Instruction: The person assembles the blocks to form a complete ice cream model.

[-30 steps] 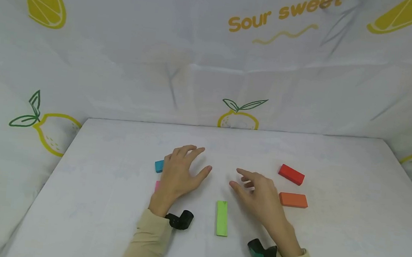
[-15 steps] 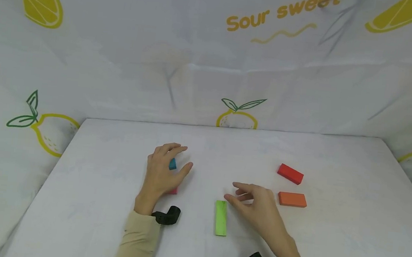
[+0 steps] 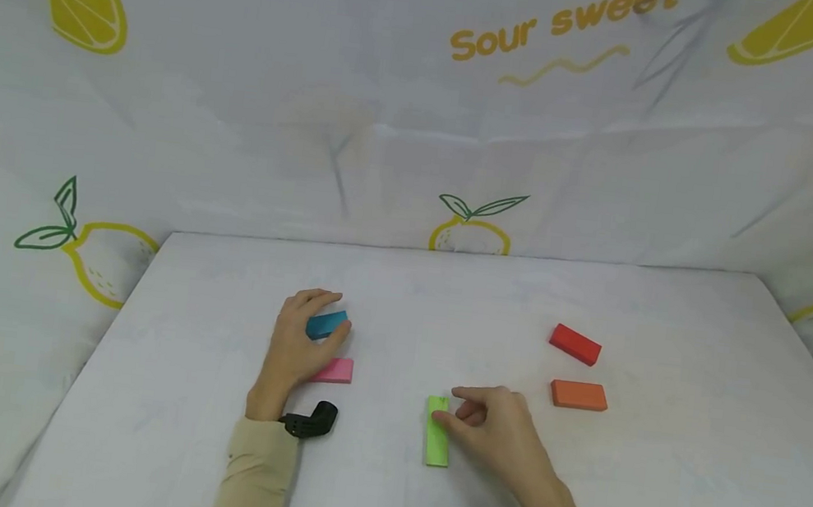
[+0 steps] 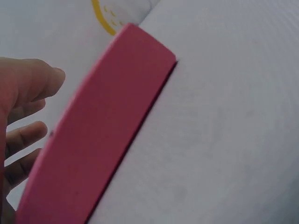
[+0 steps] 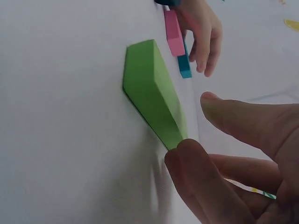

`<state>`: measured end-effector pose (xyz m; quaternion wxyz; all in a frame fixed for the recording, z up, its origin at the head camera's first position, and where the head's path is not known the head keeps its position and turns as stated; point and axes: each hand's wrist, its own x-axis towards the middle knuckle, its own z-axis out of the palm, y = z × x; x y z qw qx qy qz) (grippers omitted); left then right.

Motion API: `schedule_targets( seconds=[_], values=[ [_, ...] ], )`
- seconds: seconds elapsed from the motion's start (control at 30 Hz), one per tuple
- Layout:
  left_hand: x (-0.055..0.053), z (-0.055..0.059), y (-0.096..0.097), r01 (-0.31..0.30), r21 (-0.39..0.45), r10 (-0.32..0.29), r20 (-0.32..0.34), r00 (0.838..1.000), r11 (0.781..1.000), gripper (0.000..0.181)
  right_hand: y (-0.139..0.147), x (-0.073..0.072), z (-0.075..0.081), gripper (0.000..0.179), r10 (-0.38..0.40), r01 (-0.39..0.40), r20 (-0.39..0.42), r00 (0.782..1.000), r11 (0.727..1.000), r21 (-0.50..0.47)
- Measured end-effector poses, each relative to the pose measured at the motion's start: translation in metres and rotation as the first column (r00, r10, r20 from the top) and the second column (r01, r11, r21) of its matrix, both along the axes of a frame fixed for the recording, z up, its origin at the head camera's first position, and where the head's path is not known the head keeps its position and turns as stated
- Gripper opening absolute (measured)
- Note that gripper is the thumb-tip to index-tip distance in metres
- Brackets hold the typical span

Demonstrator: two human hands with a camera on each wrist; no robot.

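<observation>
My left hand (image 3: 297, 343) is over the left pair of blocks, fingers spread around the blue block (image 3: 327, 324) with a gap between thumb and fingers. The pink block (image 3: 336, 370) lies just nearer, partly under that hand, and fills much of the left wrist view. My right hand (image 3: 495, 430) hovers at the far end of the light green block (image 3: 437, 447), its thumb overlapping the block in the head view. In the right wrist view, the fingertips (image 5: 190, 151) sit right at the green block's end, and the thumb (image 5: 224, 112) stays apart from them.
To the right on the white table (image 3: 680, 481) lie a red block (image 3: 575, 345), set at a slant, and an orange block (image 3: 579, 396) nearer the front. A white lemon-printed cloth (image 3: 280, 108) rises behind the table.
My left hand has moved left, uncovering more of the blue and pink blocks. My right hand has come nearer the body, down to the green block. The blocks have stayed in place.
</observation>
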<state>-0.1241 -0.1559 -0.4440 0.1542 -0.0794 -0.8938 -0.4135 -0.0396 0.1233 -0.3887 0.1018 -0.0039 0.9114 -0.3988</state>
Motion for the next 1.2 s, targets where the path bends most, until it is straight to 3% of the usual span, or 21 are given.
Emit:
schedule_targets(
  seconds=[0.2,0.57,0.83,1.2],
  values=[
    [-0.002,-0.005,-0.004,0.009,0.034,-0.010,0.025,1.000,0.999,0.043,-0.005,0.004,-0.004,0.050,-0.014,0.015,0.024,1.000,1.000,-0.027],
    [-0.001,-0.004,-0.011,-0.002,-0.013,0.003,0.063,0.998,1.000,0.035,-0.015,0.010,-0.005,0.053,-0.026,0.025,0.018,0.999,0.999,0.041],
    [0.000,-0.002,-0.015,-0.002,-0.053,0.009,0.126,0.992,0.999,0.035,-0.019,0.011,-0.007,0.035,-0.008,0.008,-0.008,1.000,0.997,0.071],
    [0.002,-0.001,-0.020,0.042,-0.095,-0.030,0.122,0.992,0.995,0.036,-0.021,0.012,-0.008,0.027,-0.015,0.016,-0.014,1.000,0.996,0.083]
  ],
)
